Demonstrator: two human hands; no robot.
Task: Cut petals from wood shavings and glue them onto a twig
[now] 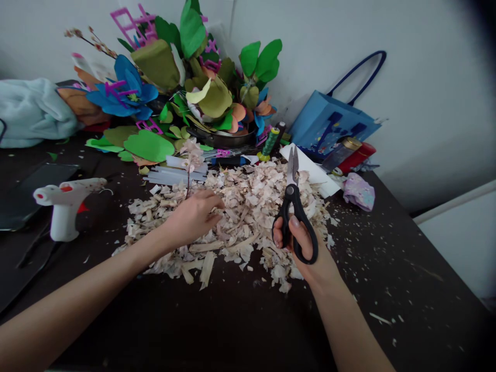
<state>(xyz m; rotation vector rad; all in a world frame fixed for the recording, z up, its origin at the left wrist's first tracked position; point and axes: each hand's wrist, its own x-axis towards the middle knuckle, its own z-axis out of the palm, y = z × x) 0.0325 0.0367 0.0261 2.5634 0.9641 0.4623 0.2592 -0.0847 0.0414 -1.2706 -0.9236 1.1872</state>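
Your right hand (321, 268) is clenched on black-handled scissors (293, 206), blades shut and upright, at one o'clock; your left hand (192, 219) rests loosely, grasping nothing visible, on the wood-shaving heap (248, 206), which lies spread at twelve o'clock on the dark worktop (387, 289).

We are seeing the scissors (293, 206) partly hidden by the right hand (302, 243), losing the left forearm (58, 315) off the bottom edge, and finding the upper-right bottle (341, 154) too small to read.
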